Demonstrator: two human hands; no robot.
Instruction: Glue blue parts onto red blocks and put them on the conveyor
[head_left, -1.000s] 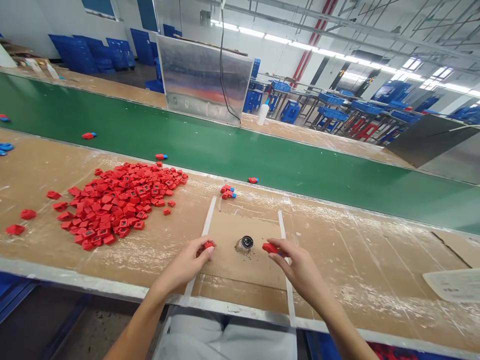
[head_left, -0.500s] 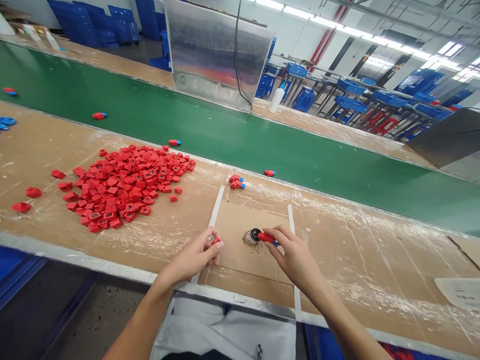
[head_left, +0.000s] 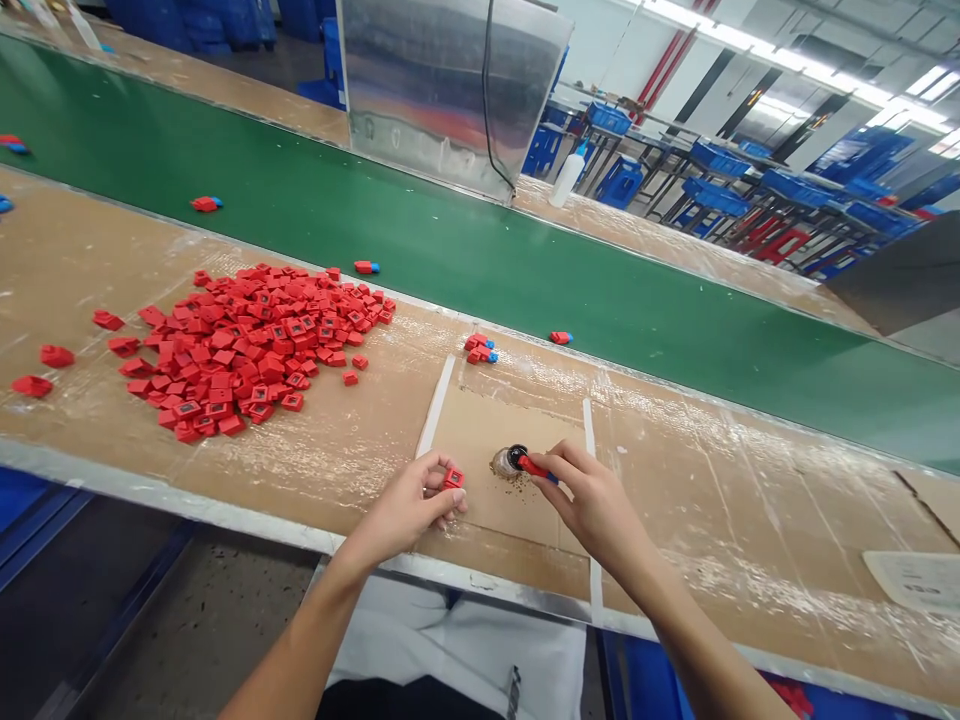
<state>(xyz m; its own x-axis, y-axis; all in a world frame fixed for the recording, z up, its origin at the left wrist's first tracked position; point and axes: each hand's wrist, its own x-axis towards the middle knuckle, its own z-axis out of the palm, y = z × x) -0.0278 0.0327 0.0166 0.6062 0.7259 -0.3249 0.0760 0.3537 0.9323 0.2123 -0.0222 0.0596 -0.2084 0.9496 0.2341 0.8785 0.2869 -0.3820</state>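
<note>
My left hand (head_left: 427, 492) pinches a small red plastic block (head_left: 454, 479), its square opening turned upward. In my right hand (head_left: 581, 485) is a red-and-blue plastic piece (head_left: 534, 467), its red end tilted down at the dark mouth of a small round jar (head_left: 515, 459). Whether that end touches the inside of the jar I cannot tell. The jar stands on a piece of cardboard (head_left: 480, 420), with brown specks scattered around its base. A large heap of similar red blocks (head_left: 255, 350) lies to the left of my hands.
Beyond the worktable runs a green conveyor belt (head_left: 675, 300) carrying several red-and-blue pieces (head_left: 206, 204). Two more red-and-blue pieces (head_left: 481, 348) sit near its edge. Across the belt stand a metal panel (head_left: 442, 100) and a white squeeze bottle (head_left: 568, 175). A paper sheet (head_left: 915, 580) lies at far right.
My left hand has moved slightly right, and the red block in it now shows its opening. The red end in my right hand has tipped further into the jar's mouth. The view has shifted a little.
</note>
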